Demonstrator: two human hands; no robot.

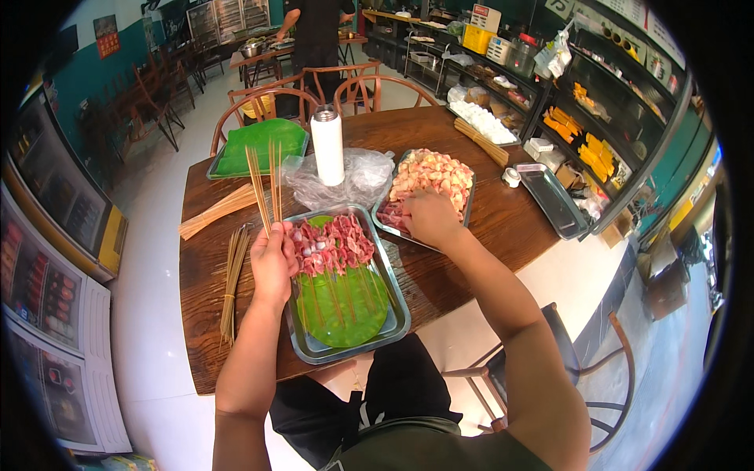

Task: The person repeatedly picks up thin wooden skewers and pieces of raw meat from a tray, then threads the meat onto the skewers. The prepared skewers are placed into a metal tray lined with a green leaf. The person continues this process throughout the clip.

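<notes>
Several thin bamboo skewers (259,185) stand upright in my left hand (273,259), which is closed around their lower ends at the near tray's left edge. That metal tray (402,312) holds skewered raw meat (336,242) lying on round green leaf pieces (339,312). My right hand (431,216) reaches into a second metal tray (473,194), its fingertips down at the dark red meat pieces (391,214). Paler raw meat chunks (433,171) are heaped beyond it. Whether the right fingers pinch a piece is hidden.
Loose skewers (218,211) and a tied bundle (234,282) lie left. Behind the near tray are a white bottle (328,147) on a plastic bag (365,173) and a leaf-covered tray (259,147). An empty black tray (551,197) lies right. A person (318,41) stands beyond the chairs.
</notes>
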